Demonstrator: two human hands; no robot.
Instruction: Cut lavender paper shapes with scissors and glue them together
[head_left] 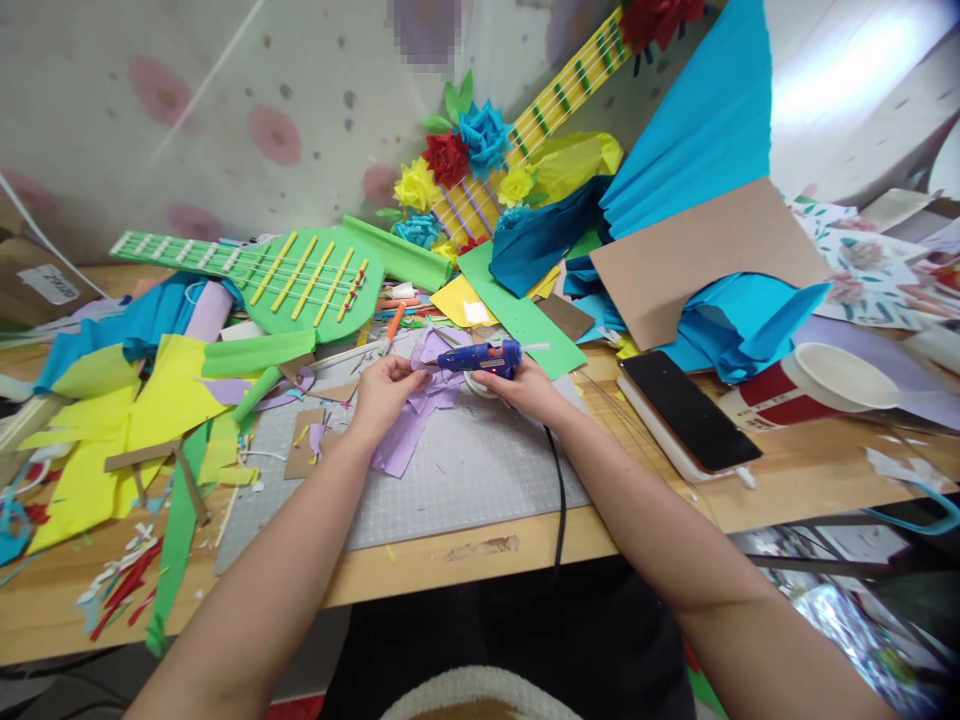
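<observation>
My right hand (525, 388) is wrapped round a blue hot glue gun (480, 358), its nozzle aimed left and a clear glue stick poking out of its back. The gun's black cord hangs down over the table's front edge. My left hand (388, 392) is pinched close to the nozzle tip, at the edge of some purple crepe paper; what its fingers hold is too small to make out. Purple crepe paper (409, 435) lies creased on the grey cutting mat (465, 500), under and between both hands.
A green paper guitar (319, 275) lies at the back left; a yellow one (469, 210) with paper flowers leans on the wall. At right are a phone (690, 410), a paper cup (810, 385), brown cardboard (697, 250) and blue crepe paper (746, 320). Yellow paper scraps (97, 450) cover the left.
</observation>
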